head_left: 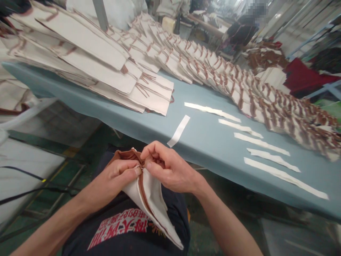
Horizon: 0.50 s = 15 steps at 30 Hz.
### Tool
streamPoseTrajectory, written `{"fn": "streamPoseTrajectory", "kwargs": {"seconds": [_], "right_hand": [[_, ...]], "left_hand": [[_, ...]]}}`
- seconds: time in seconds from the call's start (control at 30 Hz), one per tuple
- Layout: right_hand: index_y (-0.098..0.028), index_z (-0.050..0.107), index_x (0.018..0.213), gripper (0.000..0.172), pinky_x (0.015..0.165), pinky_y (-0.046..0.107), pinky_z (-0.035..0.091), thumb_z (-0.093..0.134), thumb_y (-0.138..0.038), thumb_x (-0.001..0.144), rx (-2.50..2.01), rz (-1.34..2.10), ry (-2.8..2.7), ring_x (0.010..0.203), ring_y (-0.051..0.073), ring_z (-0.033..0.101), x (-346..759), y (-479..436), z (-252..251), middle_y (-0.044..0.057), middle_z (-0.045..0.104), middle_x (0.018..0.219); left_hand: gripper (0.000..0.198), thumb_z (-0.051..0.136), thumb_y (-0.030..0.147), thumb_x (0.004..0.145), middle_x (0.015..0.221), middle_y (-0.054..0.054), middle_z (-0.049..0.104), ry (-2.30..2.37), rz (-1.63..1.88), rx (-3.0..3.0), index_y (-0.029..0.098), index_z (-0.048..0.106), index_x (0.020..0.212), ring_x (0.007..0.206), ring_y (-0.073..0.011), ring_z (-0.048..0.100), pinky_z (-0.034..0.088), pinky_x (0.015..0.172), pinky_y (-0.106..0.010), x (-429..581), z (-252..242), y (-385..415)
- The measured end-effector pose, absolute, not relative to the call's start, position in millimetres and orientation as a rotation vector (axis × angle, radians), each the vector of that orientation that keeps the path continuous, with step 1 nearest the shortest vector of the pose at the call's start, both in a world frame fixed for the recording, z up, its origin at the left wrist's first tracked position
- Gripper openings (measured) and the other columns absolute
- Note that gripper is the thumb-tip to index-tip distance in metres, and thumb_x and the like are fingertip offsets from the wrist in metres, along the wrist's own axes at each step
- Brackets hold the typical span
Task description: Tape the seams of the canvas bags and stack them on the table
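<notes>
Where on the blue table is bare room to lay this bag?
Bare table lies between the single white strip and the row of strips, and along the near edge below the bag stack. The far side is crowded with overlapped bags. The left hand and right hand hold the cloth bag.

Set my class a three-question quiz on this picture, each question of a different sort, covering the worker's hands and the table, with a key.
1. True or false: the left hand and the right hand both pinch the bag.
2. Choose one: the white strips lie on A) the floor, B) the table, C) the lap.
3. Fill in: the trim along the bag's edge is ____ in colour.

Key: 1 true; 2 B; 3 brown.
</notes>
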State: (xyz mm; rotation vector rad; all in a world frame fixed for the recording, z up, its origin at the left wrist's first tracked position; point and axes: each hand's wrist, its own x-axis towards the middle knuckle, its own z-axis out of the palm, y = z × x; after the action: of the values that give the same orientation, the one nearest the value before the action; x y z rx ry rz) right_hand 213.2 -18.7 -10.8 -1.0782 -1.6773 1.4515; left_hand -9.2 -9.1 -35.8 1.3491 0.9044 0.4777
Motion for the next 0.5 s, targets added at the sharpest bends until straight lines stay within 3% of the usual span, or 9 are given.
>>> {"fn": "streamPoseTrajectory", "kwargs": {"seconds": [0.17, 0.3, 0.5], "right_hand": [[-0.023, 0.061, 0.107, 0.006, 0.069, 0.028, 0.043, 0.059, -0.025, 0.101, -1.105, 1.356, -1.681, 0.071, 0.014, 0.053, 210, -17, -21, -0.005, 0.064, 0.089], [-0.022, 0.066, 0.120, 0.021, 0.080, 0.032, 0.050, 0.062, -0.039, 0.109, -1.247, 1.211, -1.482, 0.086, 0.018, 0.063, 208, -36, -29, 0.002, 0.073, 0.107], [-0.022, 0.071, 0.109, 0.032, 0.077, 0.034, 0.046, 0.068, -0.054, 0.107, -1.533, 1.103, -1.418, 0.084, 0.021, 0.064, 194, -75, -31, 0.002, 0.072, 0.092]], "left_hand": [[0.046, 0.064, 0.052, 0.099, 0.063, 0.002, 0.060, 0.968, 0.539, 1.556, 0.021, 0.066, 0.065, 0.061, -0.0163, 0.051, 0.045, 0.056, -0.023, -8, -25, -5], [0.046, 0.063, 0.050, 0.100, 0.064, 0.001, 0.067, 1.030, 0.610, 1.589, 0.021, 0.073, 0.066, 0.061, -0.0174, 0.057, 0.045, 0.056, -0.023, -9, -26, -8], [0.039, 0.065, 0.047, 0.096, 0.073, -0.003, 0.082, 1.128, 0.795, 1.574, 0.023, 0.085, 0.073, 0.064, -0.0220, 0.070, 0.052, 0.056, -0.026, -2, -32, -11]]}}
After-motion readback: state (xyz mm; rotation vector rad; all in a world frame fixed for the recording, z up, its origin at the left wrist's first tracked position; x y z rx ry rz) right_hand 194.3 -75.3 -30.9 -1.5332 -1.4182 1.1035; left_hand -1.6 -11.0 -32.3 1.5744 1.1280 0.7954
